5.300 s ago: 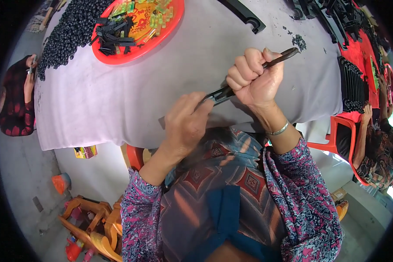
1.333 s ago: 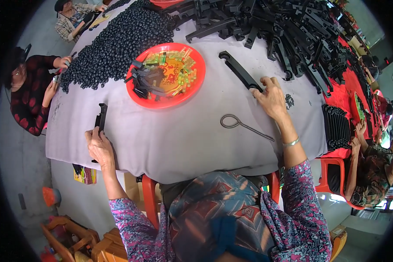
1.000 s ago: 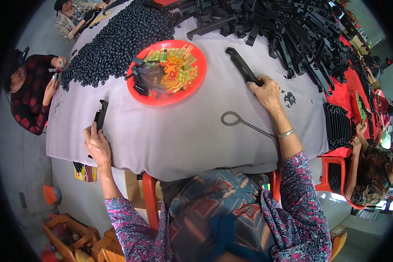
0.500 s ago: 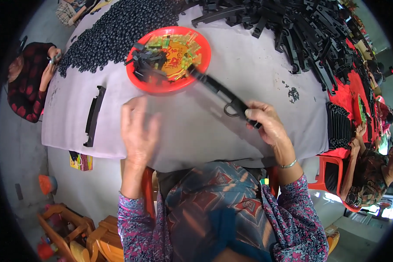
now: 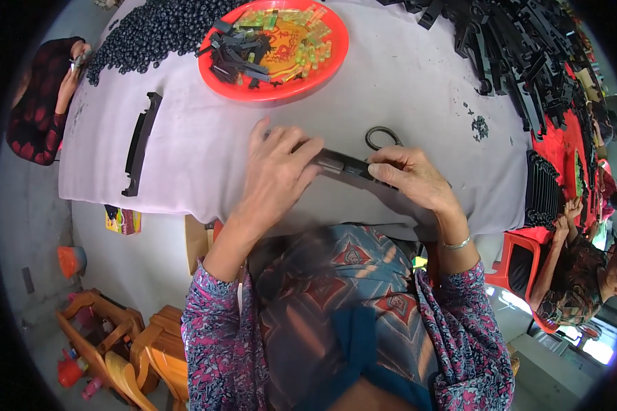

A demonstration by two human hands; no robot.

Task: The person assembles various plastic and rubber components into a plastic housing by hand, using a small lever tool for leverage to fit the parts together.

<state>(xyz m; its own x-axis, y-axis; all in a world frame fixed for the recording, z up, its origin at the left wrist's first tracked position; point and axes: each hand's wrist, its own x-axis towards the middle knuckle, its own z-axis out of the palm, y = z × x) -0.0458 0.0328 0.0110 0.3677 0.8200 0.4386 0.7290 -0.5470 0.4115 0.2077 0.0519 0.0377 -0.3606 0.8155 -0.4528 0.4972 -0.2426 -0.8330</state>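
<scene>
Both hands grip 1 black plastic bar (image 5: 343,164) over the tabletop (image 5: 418,89): left hand (image 5: 277,175) closed over its left end, right hand (image 5: 411,179) pinching its right end.

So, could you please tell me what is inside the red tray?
The red tray holds a heap of small black parts on its left and translucent yellow-green pieces on its right. Whatever lies beneath those heaps is covered.

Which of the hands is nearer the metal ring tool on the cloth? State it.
Right. The right hand lies just below the metal ring tool, nearly touching it. The left hand sits farther to the ring's left, gripping the black bar.
</scene>
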